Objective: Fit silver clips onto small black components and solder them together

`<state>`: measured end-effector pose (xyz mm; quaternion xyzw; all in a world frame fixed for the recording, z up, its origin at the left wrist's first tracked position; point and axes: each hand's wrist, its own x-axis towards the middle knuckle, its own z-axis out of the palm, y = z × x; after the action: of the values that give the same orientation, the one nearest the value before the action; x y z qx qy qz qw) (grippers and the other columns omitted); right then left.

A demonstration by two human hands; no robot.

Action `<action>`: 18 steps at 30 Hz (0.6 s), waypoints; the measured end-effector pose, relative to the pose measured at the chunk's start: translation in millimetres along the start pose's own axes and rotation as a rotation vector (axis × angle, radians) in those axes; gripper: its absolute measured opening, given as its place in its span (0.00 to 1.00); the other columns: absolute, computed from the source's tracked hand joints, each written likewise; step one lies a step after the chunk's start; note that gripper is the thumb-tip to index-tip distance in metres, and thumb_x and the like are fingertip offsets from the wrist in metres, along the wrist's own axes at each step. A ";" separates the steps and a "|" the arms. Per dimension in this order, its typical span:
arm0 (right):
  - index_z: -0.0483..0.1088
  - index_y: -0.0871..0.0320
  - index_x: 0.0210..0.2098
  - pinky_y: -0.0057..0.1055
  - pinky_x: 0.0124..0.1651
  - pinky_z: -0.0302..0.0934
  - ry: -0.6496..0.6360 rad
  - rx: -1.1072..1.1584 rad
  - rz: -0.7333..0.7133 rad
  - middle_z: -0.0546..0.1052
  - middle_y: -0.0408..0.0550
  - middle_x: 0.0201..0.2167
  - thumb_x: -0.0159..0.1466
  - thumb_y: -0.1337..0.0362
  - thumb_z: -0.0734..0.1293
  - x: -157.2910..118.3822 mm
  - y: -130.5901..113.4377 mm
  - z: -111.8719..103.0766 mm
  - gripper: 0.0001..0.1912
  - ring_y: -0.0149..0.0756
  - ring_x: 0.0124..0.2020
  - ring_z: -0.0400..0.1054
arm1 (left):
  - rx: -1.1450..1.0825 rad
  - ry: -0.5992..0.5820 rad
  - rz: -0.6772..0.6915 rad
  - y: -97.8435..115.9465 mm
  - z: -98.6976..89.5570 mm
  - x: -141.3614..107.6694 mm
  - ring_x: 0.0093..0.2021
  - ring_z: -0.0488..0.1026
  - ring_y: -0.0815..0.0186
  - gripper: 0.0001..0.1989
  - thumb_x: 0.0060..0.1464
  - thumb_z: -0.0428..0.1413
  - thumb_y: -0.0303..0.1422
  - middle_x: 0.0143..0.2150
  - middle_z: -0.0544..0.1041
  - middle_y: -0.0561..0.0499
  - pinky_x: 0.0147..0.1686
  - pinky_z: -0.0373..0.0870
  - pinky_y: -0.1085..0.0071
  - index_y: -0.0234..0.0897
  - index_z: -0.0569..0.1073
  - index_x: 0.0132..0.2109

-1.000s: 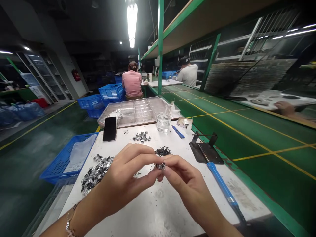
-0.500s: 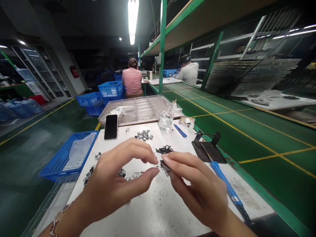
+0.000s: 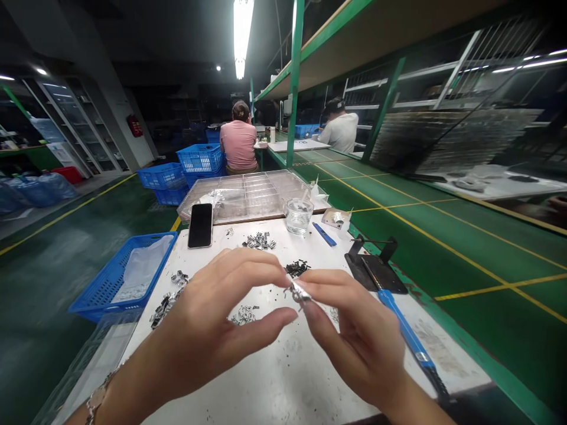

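Between the thumb and fingers of my right hand (image 3: 354,330) is a small metal part (image 3: 300,291), silvery with thin prongs. My left hand (image 3: 221,313) has its thumb and fingers apart, its index fingertip at the part's left side. Whether it touches the part is hard to tell. Just beyond my fingertips lies a pile of small black pieces (image 3: 297,268). Silvery metal pieces (image 3: 259,241) are heaped farther back. Small clips (image 3: 243,315) lie under my left hand, and more metal parts (image 3: 165,308) sit at the table's left.
A phone (image 3: 201,225), a glass of water (image 3: 299,217) and a blue knife (image 3: 324,234) stand or lie toward the back. On the right, a blue-handled tool (image 3: 410,330) leans on a black stand (image 3: 372,268). A blue basket (image 3: 88,295) is at left. Two people sit farther off.
The small part in my right hand has turned and now shows a bright silvery side. My left hand has shifted slightly right, its index fingertip closer to the part.
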<state>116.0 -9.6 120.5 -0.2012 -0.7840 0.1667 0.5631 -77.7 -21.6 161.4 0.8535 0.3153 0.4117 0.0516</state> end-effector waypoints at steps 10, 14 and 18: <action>0.64 0.55 0.51 0.39 0.45 0.63 -0.219 -0.015 0.582 0.72 0.48 0.43 0.68 0.58 0.60 -8.9 50.2 23.1 0.14 0.40 0.43 0.67 | 0.294 -0.132 -0.056 -76.8 41.7 7.2 0.42 0.71 0.62 0.05 0.58 0.54 0.29 0.41 0.75 0.49 0.42 0.65 0.65 0.37 0.70 0.43; 0.57 0.56 0.57 0.48 0.52 0.60 -0.390 -0.381 0.461 0.67 0.53 0.50 0.67 0.62 0.60 -39.6 50.1 28.1 0.20 0.46 0.51 0.61 | 0.272 -0.224 -0.363 -139.7 68.7 10.7 0.37 0.72 0.60 0.04 0.51 0.57 0.27 0.36 0.76 0.49 0.38 0.66 0.67 0.37 0.72 0.37; 0.59 0.54 0.55 0.46 0.53 0.61 -0.434 -0.477 0.343 0.65 0.53 0.52 0.68 0.64 0.58 -86.2 44.1 18.5 0.17 0.46 0.55 0.58 | 0.270 -0.120 -0.481 -202.5 68.4 13.9 0.39 0.72 0.59 0.13 0.45 0.63 0.33 0.38 0.76 0.49 0.39 0.67 0.68 0.38 0.73 0.40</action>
<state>128.6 -15.5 22.9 -0.4153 -0.8570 0.1101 0.2846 -121.4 159.4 55.4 0.7760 0.5573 0.2907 0.0520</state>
